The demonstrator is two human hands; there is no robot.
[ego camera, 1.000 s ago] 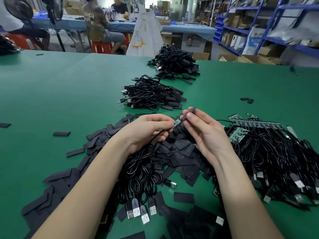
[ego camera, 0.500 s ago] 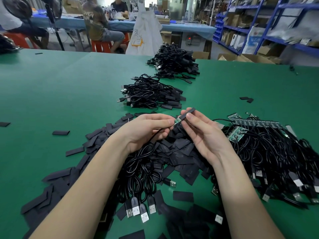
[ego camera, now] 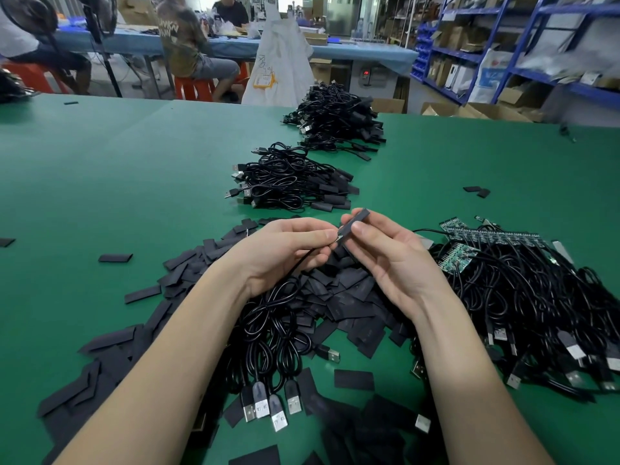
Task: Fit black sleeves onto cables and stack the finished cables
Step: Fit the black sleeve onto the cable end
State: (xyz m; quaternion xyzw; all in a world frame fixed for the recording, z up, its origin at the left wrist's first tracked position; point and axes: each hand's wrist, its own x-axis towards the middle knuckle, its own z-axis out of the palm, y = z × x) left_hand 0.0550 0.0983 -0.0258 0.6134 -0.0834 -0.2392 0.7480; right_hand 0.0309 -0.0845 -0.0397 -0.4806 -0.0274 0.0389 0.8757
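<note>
Head view: a black sleeve (ego camera: pixel 356 221) is pinched in the curled fingers of the right hand (ego camera: pixel 389 260), above the middle of the green table (ego camera: pixel 117 182). A cable (ego camera: pixel 298 266) end is pinched by the left hand (ego camera: pixel 285 253), its tip meeting the sleeve's mouth. Loose sleeves (ego camera: pixel 335 297) are heaped beneath. Two finished stacks (ego camera: pixel 292 179) are set toward the far edge; unsleeved cables (ego camera: pixel 523 297) are piled right.

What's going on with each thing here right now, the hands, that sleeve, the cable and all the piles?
Left hand: pinching the cable end.
Right hand: pinching the black sleeve.
Black sleeve: held tilted, partly over the cable tip.
Cable: trailing down from the left hand.
Loose sleeves: heaped flat.
Near finished stack: sleeved, piled.
Unsleeved cables: piled, boards bare.
</note>
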